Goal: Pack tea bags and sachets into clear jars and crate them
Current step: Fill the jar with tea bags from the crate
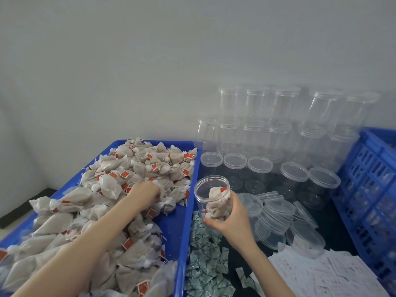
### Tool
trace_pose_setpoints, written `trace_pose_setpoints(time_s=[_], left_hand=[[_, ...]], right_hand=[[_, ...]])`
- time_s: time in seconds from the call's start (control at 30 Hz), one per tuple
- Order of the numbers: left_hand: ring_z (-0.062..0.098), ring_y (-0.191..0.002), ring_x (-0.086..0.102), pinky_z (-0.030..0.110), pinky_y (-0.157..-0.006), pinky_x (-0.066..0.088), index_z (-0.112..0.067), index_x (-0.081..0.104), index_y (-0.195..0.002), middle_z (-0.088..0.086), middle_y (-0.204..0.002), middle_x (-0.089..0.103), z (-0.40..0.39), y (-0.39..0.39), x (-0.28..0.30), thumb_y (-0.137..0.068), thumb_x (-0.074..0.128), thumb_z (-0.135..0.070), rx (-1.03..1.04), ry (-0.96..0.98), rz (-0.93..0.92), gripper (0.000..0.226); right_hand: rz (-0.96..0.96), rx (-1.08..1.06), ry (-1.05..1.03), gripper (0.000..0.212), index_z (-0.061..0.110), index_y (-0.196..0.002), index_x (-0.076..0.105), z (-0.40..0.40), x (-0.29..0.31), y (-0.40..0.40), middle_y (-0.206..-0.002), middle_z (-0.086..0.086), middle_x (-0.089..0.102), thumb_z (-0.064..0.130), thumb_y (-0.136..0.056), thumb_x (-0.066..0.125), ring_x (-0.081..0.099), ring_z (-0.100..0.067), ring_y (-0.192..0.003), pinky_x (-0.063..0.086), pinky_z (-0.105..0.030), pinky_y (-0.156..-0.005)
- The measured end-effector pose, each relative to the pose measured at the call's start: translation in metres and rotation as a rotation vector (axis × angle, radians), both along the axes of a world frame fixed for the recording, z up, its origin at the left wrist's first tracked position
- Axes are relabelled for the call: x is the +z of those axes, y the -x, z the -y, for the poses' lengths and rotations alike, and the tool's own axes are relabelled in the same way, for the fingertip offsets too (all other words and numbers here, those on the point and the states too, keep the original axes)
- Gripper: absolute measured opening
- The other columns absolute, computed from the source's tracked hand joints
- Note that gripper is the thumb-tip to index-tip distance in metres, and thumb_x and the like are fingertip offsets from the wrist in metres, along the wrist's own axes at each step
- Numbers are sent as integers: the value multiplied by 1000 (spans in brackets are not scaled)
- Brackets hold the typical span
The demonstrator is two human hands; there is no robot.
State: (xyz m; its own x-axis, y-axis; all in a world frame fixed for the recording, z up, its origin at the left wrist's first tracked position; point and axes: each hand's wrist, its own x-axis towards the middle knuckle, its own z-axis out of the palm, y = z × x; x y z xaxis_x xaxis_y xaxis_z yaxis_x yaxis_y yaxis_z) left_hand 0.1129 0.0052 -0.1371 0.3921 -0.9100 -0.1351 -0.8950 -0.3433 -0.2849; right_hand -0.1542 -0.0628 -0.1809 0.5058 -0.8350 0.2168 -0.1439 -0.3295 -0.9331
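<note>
The left hand [144,192], at centre frame, reaches into the heap of tea bags [111,189] that fills the blue tray [177,221]. Its fingertips are buried among the bags, so whether they are spread or pinching one cannot be determined. The tea bags are too many and too overlapped to count; the tray is cut off by the lower and left frame edges.

The right hand [232,215], just right of the tray, grips an open clear jar [213,197], fingers curled round its lower body, thumb on the near side. The jar is tilted, mouth toward the upper left, and holds a few tea bags; their exact number is obscured by the hand.

Below the jar lies a strip of small green sachets [205,266], uncountable. At lower right, white slips [321,275] lie piled, cut off by the frame edge. Right of the hand lies a heap of loose clear lids [276,217], overlapping, count unclear.

Against the wall at upper right stand stacked, lidded empty jars [278,129]: five in the top row, lower rows blurred. A blue crate [368,179] is cut off at the right edge.
</note>
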Motion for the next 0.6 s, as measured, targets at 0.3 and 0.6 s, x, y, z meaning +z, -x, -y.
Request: trace_pose_setpoints(time_s=[0.3,0.6], left_hand=[[19,-99,62,30,-82,48,-22,64,-110,1,-109,66,32,20,-25,-86,60,-32,-47,23,16,27],[5,-64,60,13,-54,43,-22,60,-88,-5,-80,65,11,25,46,-92,58,-14,42,862,-674,10]], right_hand=[[-25,-7,21,79,31,-128,51,-4,2,-1,-118,13,64,38,-60,91,62,1,-105,55,-22,-87],[-47,7,0,78,37,-123,50,-8,3,0,-117,16,62,42,-56,90,59,6,-105,47,-11,-80]])
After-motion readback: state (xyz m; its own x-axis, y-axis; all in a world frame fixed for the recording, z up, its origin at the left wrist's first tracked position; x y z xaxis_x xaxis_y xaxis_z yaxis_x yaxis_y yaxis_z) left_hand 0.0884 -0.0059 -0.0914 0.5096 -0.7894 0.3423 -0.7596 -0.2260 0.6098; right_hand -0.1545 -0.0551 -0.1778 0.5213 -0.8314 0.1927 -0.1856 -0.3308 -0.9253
